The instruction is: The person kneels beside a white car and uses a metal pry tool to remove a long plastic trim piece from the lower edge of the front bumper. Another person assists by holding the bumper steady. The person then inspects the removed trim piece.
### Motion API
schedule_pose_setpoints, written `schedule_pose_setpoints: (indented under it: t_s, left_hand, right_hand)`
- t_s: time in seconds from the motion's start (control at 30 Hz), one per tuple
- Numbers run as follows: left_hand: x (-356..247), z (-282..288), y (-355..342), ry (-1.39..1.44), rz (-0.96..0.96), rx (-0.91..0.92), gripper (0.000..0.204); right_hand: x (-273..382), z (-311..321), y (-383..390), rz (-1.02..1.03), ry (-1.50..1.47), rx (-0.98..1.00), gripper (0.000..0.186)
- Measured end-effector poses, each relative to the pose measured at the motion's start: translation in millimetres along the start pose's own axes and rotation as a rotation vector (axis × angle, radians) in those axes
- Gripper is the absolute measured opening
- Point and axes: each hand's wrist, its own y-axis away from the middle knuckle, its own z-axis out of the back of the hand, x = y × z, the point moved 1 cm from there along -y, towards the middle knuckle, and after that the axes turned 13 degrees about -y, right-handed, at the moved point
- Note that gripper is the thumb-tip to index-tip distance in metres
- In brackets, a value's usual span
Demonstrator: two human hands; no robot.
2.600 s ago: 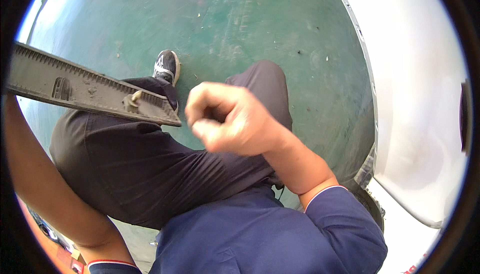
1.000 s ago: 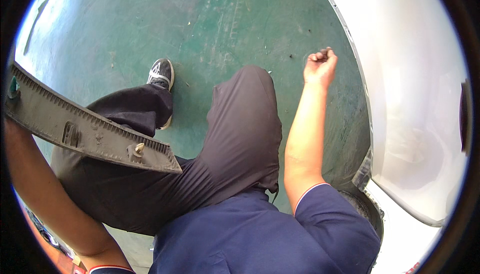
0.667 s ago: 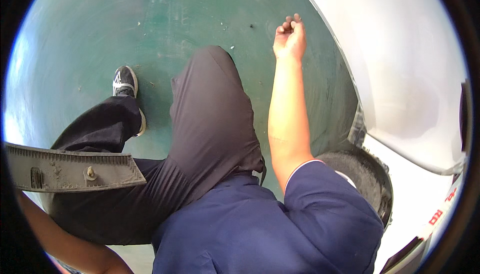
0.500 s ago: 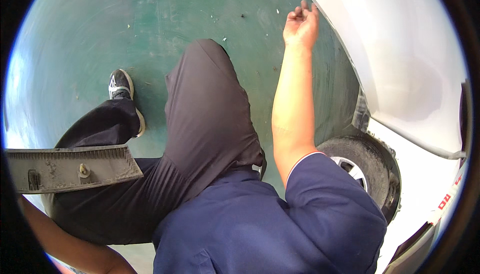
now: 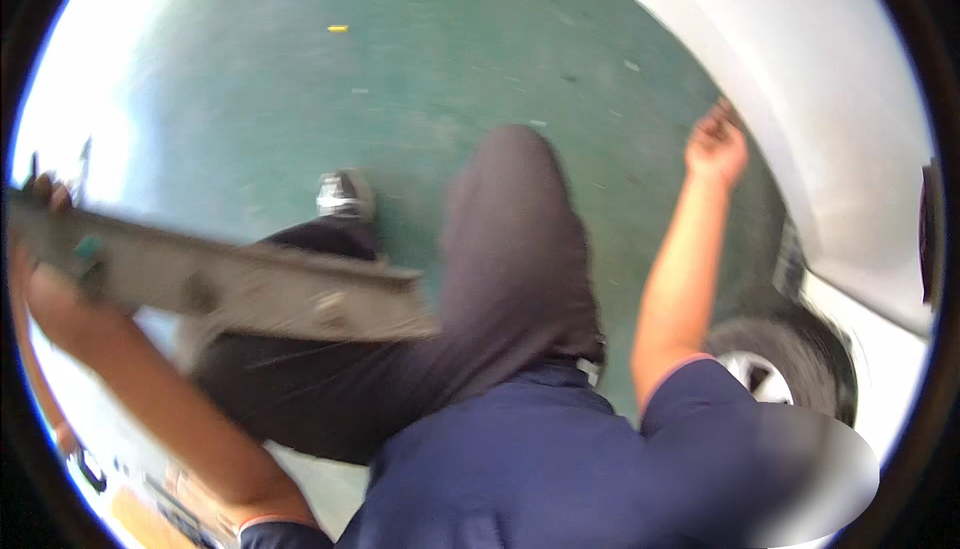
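At the left, my left hand [image 5: 48, 289] grips a long, dusty grey-brown trim panel [image 5: 265, 294], with fingertips showing over its upper edge. The panel slants across my bent left thigh. A teal clip [image 5: 88, 251] and a pale fitting [image 5: 332, 311] sit on its visible face. My right hand [image 5: 717, 154] is stretched out at the right, palm up, its fingers loosely curled and apart. Their tips are at the lower edge of a white car body panel [image 5: 790, 79]; blur hides whether they touch it. Nothing shows in that hand.
A car wheel [image 5: 800, 364] stands right of my right arm, below the white bodywork. Green floor [image 5: 400, 59] spreads ahead, with a small yellow scrap [image 5: 338, 28] on it. My left shoe [image 5: 343, 196] rests there. Another strip of bare arm [image 5: 42, 389] shows at the far left.
The trim panel has swung right and now slants down to the right, with my left hand come into view on it. The view has shifted and blurred; my right hand appears farther right and lower.
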Motion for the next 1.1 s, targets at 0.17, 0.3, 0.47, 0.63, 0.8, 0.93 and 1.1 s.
schedule_pose_setpoints:
  t_s: [0.17,0.3,0.47,0.63,0.8,0.93,1.1]
  left_hand:
    - [-37,-21,-9,0.579,0.195,0.002,0.046]
    - [-43,-33,-22,0.754,0.234,-0.012,0.04]
    - [-53,-46,-35,0.829,0.319,-0.079,0.034]
    - [-43,-74,-58,0.878,0.394,-0.059,0.032]
    - [-32,-123,-74,0.958,0.466,0.031,0.039]
    - [-4,-150,-68,1.003,0.539,0.144,0.042]
    - [18,-141,-56,1.008,0.914,0.275,0.053]
  right_hand:
    - [-105,-27,83,-0.242,0.331,0.104,0.05]
    - [-185,-73,170,-0.529,0.48,0.321,0.039]
    - [-222,-155,242,-0.886,0.548,0.763,0.034]
    - [-230,-229,244,-1.115,0.568,1.135,0.047]
    - [-224,-271,253,-1.18,0.831,1.048,0.051]
    - [-211,-282,261,-1.162,1.016,0.89,0.039]
    - [-196,-315,303,-1.148,1.246,0.754,0.031]
